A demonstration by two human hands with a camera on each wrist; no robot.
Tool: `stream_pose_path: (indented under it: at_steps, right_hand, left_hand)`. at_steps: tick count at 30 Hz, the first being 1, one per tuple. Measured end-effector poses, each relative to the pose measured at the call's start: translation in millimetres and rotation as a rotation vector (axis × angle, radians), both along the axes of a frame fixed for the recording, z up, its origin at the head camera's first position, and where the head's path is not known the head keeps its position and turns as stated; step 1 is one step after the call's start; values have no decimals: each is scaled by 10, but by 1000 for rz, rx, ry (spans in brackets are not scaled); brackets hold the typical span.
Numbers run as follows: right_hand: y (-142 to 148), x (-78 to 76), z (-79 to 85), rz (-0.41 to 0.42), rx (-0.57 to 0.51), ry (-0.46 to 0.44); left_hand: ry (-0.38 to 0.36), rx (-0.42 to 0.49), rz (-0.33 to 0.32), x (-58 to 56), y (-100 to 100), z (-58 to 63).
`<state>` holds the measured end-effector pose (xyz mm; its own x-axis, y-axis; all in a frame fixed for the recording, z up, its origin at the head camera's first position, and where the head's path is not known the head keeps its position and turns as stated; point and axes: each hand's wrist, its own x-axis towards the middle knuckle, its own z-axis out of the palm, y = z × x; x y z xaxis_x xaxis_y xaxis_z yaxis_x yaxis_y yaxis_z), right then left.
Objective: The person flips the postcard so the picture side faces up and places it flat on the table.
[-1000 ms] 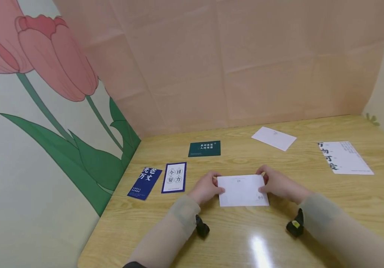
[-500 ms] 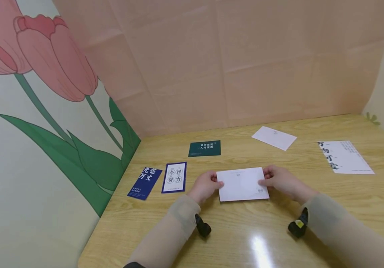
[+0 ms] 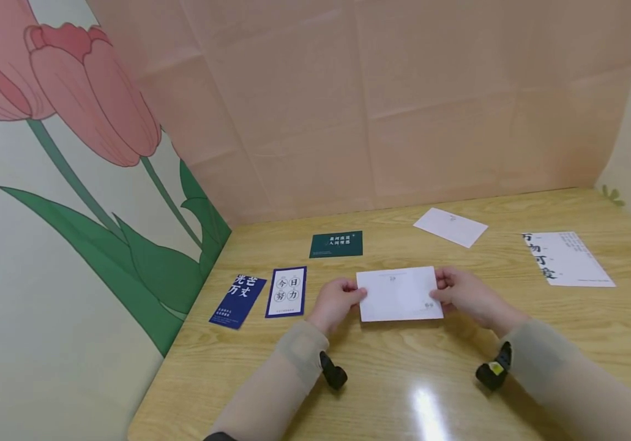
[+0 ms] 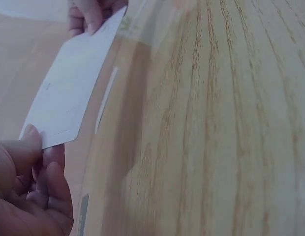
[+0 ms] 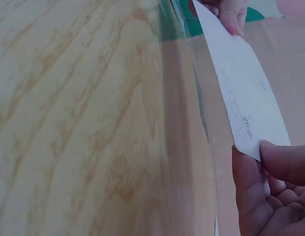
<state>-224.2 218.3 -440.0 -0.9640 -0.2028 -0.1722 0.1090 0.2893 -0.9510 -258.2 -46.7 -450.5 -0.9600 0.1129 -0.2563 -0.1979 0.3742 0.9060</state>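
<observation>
Both hands hold a white postcard (image 3: 400, 297) by its two short ends, raised above the wooden table. Small print and a mark show on its face in the head view. My left hand (image 3: 338, 303) pinches the left end, thumb on the near face and fingers behind. At the other end, my right hand (image 3: 466, 296) pinches it the same way. In the left wrist view the card (image 4: 69, 88) stands tilted, with the left thumb (image 4: 29, 140) pressed on its corner. From the right wrist, the card (image 5: 243, 83) shows faint printed lines near the right thumb (image 5: 285, 160).
On the wooden table (image 3: 381, 380) lie a dark blue card (image 3: 238, 302), a blue-bordered white card (image 3: 286, 293) and a green card (image 3: 336, 245). Farther right are a white card (image 3: 450, 227) and a white card with large black characters (image 3: 571, 259). A pink cloth (image 3: 403, 110) hangs behind.
The white card has come up off the table, its near edge rising away from the surface. Both hands keep their grip at its ends, and the right hand has shifted slightly right.
</observation>
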Motion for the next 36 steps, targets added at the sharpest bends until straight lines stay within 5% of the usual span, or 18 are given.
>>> stream_pose_path:
  at_steps: [19, 36]
  right_hand:
    - [42, 12, 124, -74, 79, 101]
    - [91, 84, 186, -92, 189, 172]
  left_hand:
    - [43, 81, -6, 29, -16, 111]
    - [6, 308, -86, 37, -30, 124]
